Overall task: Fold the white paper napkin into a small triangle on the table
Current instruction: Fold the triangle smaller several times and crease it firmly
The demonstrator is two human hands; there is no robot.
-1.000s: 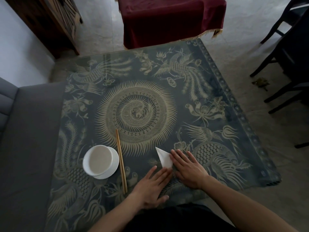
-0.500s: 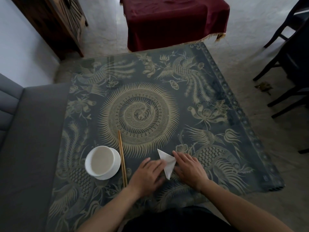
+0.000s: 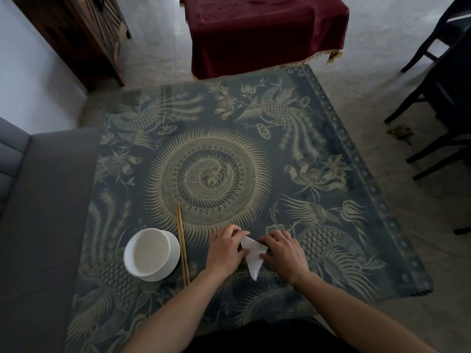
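Beside chopsticks (image 3: 182, 244) and bowl (image 3: 150, 252), both hands (image 3: 254, 252) pinch the napkin (image 3: 252, 256).

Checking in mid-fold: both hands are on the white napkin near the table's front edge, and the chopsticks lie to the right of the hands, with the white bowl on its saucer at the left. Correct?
Not quite. The head view shows the chopsticks to the left of the hands, between the white bowl and the left hand. The rest holds: left hand and right hand are both on the white napkin near the front edge, the bowl on its saucer at the left.
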